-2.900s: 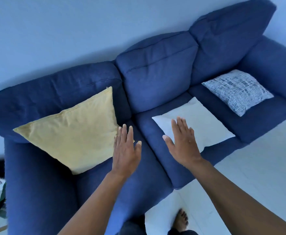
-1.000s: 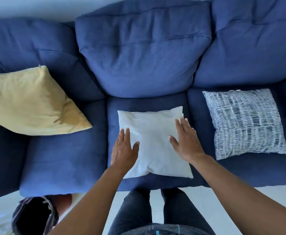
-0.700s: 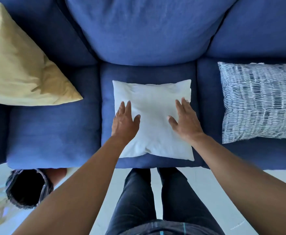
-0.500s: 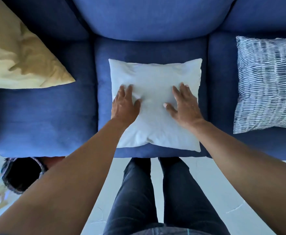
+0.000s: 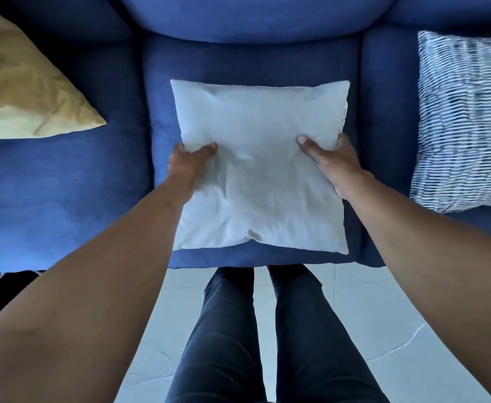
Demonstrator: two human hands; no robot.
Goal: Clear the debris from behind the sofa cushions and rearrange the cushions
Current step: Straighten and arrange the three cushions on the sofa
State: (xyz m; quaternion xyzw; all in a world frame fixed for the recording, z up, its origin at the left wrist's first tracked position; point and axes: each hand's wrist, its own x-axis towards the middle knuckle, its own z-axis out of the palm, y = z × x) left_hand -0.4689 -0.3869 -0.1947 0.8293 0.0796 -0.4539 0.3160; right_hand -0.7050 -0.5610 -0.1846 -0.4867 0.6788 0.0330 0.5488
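Now I see the white cushion [image 5: 260,167] lying flat on the middle seat of the blue sofa [image 5: 64,199], square, plain and softly creased, with a small tag at its right edge. My left hand [image 5: 187,164] grips its left side, thumb on top and fingers tucked under; my right hand [image 5: 333,162] grips the right side the same way. Half a second ago both palms lay flat and open on top of it; they have since slid outward and closed on the edges. A yellow cushion [image 5: 26,91] sits on the left seat, a striped cushion [image 5: 465,123] on the right, both apart from the white one.
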